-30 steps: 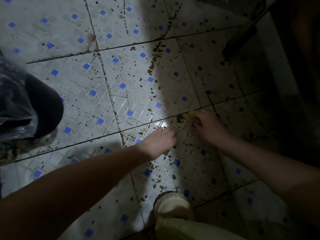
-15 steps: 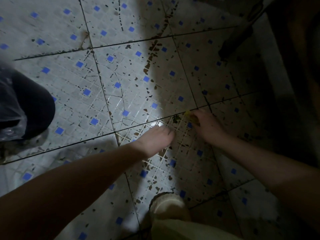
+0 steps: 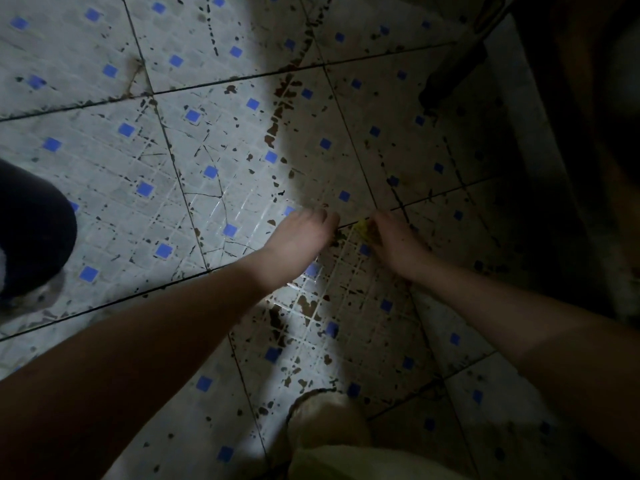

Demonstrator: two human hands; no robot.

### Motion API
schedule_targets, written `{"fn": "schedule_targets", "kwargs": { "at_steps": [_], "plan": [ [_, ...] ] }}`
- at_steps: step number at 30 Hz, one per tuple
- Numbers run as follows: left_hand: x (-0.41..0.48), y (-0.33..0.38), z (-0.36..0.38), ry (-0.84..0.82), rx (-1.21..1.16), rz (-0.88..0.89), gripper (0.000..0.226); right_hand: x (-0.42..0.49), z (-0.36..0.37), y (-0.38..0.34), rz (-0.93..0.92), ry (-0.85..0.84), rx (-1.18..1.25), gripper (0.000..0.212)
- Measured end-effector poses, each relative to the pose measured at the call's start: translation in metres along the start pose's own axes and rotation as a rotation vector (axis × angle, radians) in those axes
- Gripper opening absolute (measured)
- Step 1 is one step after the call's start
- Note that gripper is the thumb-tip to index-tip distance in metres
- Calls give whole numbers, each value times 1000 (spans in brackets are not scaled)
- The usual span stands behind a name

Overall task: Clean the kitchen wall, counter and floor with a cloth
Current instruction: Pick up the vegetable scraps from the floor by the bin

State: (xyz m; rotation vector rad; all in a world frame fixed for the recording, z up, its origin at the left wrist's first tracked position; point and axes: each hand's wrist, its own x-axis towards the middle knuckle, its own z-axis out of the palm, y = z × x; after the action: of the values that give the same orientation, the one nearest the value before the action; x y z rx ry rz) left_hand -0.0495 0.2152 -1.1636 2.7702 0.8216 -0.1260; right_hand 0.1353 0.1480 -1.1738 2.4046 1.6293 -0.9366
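Observation:
The floor (image 3: 214, 202) is white tile with small blue squares, spotted with dark brown dirt. My right hand (image 3: 394, 242) presses down on a small yellow cloth (image 3: 362, 227) at a tile seam; only a corner of the cloth shows past the fingers. My left hand (image 3: 301, 237) rests on the floor just left of it, fingers curled downward, nothing seen in it. Dirt is thick between and below the two hands.
A dark rounded object (image 3: 31, 230) with clear plastic sits at the left edge. A dark leg or pole (image 3: 450, 77) meets the floor at upper right, beside a pale ledge (image 3: 533, 133). My foot in a pale shoe (image 3: 325, 420) stands below the hands.
Both hands sit slightly higher and closer together on the floor than a second ago. The right hand stays on the yellow cloth at the seam.

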Motion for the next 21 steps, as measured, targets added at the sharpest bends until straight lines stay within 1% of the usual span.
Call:
{"fn": "schedule_targets", "kwargs": {
  "at_steps": [3,5,7,9,13,17,19,21],
  "plan": [
    [4,-1,-1,1,-36,-38,27,3,-1,2,-10,24,19,20],
    [6,-2,-1,3,-63,-54,30,2,-3,5,3,18,85,13],
    [9,-2,-1,5,-80,-64,30,-1,-5,11,17,48,144,6],
    [10,0,2,2,-98,-60,27,-4,-7,19,26,114,148,12],
    [17,4,13,-3,-142,-31,30,-8,-13,34,42,171,171,12],
    [22,8,25,-60,-157,-8,29,-9,-16,42,114,179,172,12],
    [22,10,29,-60,-141,0,27,-12,-16,43,117,177,181,11],
    [23,11,30,-73,-126,2,31,-16,-18,41,102,178,191,10]
  ]
}}
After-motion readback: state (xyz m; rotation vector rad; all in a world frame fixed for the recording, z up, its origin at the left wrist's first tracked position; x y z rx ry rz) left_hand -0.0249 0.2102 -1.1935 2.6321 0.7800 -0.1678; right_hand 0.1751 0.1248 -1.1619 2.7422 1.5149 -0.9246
